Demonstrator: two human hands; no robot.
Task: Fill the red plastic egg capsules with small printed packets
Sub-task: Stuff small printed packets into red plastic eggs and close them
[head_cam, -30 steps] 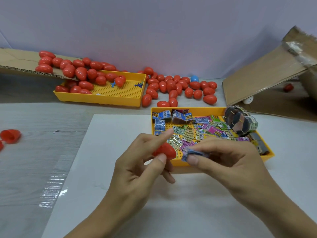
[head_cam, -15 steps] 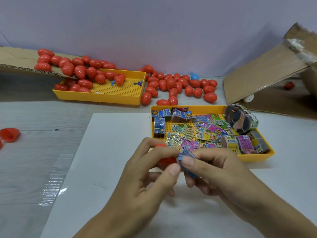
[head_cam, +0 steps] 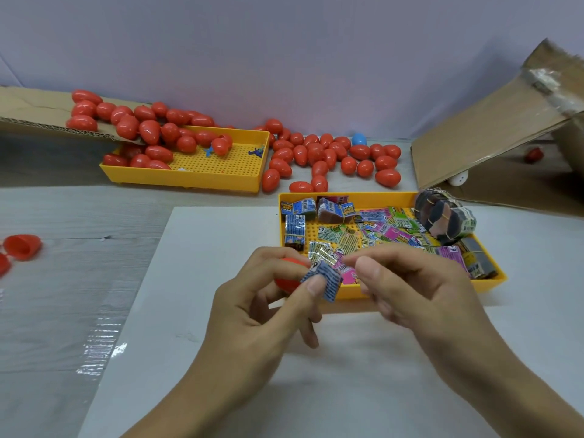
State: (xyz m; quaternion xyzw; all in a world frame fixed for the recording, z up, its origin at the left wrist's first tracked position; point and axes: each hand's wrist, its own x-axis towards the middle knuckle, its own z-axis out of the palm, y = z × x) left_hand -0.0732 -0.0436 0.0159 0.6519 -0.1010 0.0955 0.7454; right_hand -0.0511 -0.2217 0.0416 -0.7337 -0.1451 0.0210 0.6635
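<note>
I count two yellow trays: the far tray (head_cam: 202, 177) at upper left with red egg capsules (head_cam: 148, 131) heaped at its left end, spilling off a cardboard flap (head_cam: 38, 112), and the near tray (head_cam: 410, 290) at centre right, holding a loose litter of printed packets (head_cam: 382, 230) — too many to count — plus one banded bundle (head_cam: 444, 219) at its right end. Roughly two dozen more red eggs (head_cam: 328, 156) lie on the worktop (head_cam: 63, 279) between the trays, with one blue egg (head_cam: 358, 139) behind them. Open red halves (head_cam: 22, 246) sit at the left edge. My left hand (head_cam: 252, 314) is curled round one red capsule half (head_cam: 289, 275), its thumb pressing a folded blue packet (head_cam: 325, 279) at the capsule's mouth. My right hand (head_cam: 414, 289) hovers just beside it, fingers loosely bent; I cannot tell whether its fingertips touch the packet. Both hands hang over the white sheet (head_cam: 221, 390), just in front of the near tray's front wall.
</note>
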